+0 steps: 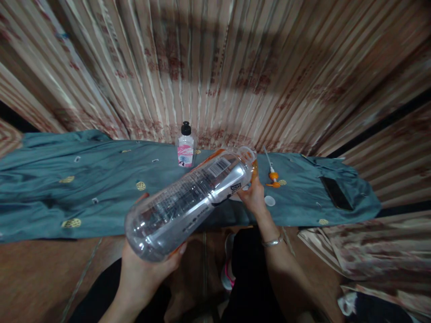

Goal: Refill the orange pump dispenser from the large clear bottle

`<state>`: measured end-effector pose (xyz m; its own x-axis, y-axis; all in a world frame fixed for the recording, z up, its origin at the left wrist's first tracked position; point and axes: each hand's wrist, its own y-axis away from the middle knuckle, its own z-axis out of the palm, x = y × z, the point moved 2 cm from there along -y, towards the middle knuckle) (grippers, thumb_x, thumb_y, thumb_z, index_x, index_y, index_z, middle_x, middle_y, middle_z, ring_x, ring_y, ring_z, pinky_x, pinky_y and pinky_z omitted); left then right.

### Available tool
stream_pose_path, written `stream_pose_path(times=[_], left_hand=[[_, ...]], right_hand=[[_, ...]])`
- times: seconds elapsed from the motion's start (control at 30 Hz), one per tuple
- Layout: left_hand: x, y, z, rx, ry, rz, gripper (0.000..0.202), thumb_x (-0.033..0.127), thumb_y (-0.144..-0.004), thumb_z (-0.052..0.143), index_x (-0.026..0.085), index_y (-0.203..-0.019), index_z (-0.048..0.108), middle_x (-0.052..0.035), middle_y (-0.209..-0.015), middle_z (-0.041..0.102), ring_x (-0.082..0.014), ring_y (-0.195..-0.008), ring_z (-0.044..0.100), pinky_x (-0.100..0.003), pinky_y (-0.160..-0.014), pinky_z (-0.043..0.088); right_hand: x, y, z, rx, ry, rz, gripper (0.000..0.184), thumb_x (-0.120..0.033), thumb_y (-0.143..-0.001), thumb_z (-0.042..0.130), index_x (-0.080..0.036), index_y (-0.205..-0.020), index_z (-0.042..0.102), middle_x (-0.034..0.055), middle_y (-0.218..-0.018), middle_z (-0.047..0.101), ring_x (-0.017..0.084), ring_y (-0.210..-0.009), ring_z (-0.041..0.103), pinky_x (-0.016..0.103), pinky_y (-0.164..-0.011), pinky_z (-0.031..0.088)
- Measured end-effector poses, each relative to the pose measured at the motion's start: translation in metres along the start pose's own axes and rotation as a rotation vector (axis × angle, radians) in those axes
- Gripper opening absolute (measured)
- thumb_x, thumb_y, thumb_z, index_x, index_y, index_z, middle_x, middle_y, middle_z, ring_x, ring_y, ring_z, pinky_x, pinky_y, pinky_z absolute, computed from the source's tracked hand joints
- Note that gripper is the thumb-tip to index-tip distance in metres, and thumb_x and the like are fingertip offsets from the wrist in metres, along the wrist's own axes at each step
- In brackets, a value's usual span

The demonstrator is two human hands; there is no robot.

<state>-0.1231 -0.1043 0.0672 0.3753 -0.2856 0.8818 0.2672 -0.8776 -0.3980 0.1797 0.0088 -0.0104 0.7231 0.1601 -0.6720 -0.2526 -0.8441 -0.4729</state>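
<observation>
A large clear plastic bottle point(182, 204) is tilted in front of me, its base toward my lower left and its capless mouth at the upper right. It carries dark print and a barcode, and looks empty. My left hand point(148, 264) is wrapped under the base end. Closed at the neck end is my right hand point(254, 197), with a silver bangle on the wrist; its fingers are partly hidden. Orange material shows along the bottle's far side and by these fingers; I cannot tell whether it is part of the bottle. Right of that hand lies an orange-and-white pump head point(273, 178).
A small clear bottle point(185, 150) with a black cap and pink label stands near the table's back. A white cap point(269, 200) lies right of centre, and a dark phone point(336, 193) farther right. Green cloth point(107, 179) covers the narrow table; a patterned curtain point(208, 67) hangs behind.
</observation>
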Motion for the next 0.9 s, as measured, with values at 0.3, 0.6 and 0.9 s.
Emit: stream_pose_path(times=[0.3,0.6,0.9], left_hand=[[0.002,0.0,0.002,0.02,0.063,-0.034,0.077,0.033,-0.061,0.087,0.038,-0.134,0.064,-0.0069,-0.12,0.078,-0.041,-0.104,0.08,-0.063,-0.105,0.062],[-0.009,-0.005,-0.005,-0.037,0.027,0.095,0.082,0.029,-0.06,0.092,0.034,-0.137,0.063,-0.0094,-0.121,0.08,-0.0402,-0.106,0.081,-0.055,-0.097,0.067],[-0.009,-0.003,-0.005,-0.038,0.005,0.097,0.078,0.037,-0.068,0.089,0.031,-0.14,0.061,-0.008,-0.115,0.081,-0.0368,-0.107,0.081,-0.051,-0.101,0.066]], right_hand=[[0.0,0.001,-0.001,-0.009,-0.004,-0.008,0.075,-0.063,-0.081,0.073,-0.018,-0.139,0.056,0.0162,-0.118,0.078,0.035,-0.102,0.078,0.047,-0.083,0.065],[-0.001,0.0,0.0,-0.013,0.009,0.012,0.074,-0.061,-0.08,0.074,-0.019,-0.138,0.057,0.015,-0.117,0.079,0.035,-0.104,0.078,0.047,-0.085,0.065],[-0.002,0.0,-0.002,-0.035,-0.005,0.041,0.078,-0.056,-0.077,0.078,-0.014,-0.139,0.057,0.0177,-0.118,0.079,0.037,-0.103,0.079,0.049,-0.085,0.066]])
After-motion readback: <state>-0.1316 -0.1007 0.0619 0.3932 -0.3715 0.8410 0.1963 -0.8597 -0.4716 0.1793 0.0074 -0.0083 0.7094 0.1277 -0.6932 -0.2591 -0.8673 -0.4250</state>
